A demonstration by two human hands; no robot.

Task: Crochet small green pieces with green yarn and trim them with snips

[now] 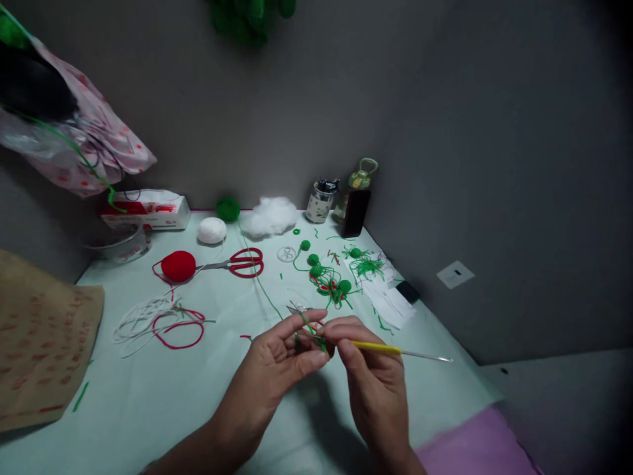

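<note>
In the middle of the head view, my right hand (370, 376) is closed round the yellow handle of a crochet hook (378, 347). One metal end of the hook points right, while its working end is among my fingertips. My left hand (284, 363) pinches a small piece of green crochet (322, 344), with green yarn running over its raised index finger. The yarn strand leads back to a green yarn ball (228, 209) by the wall. Just beyond my left fingertips, small scissors (295, 308) lie on the table, partly hidden.
Red-handled scissors (246, 262), a red yarn ball (179, 266) and a white yarn ball (211, 231) lie left of centre. Green crocheted balls (315, 261) and yarn scraps are beyond my hands. A phone (356, 213) leans on a bottle (363, 173). A paper bag (49, 343) stands left.
</note>
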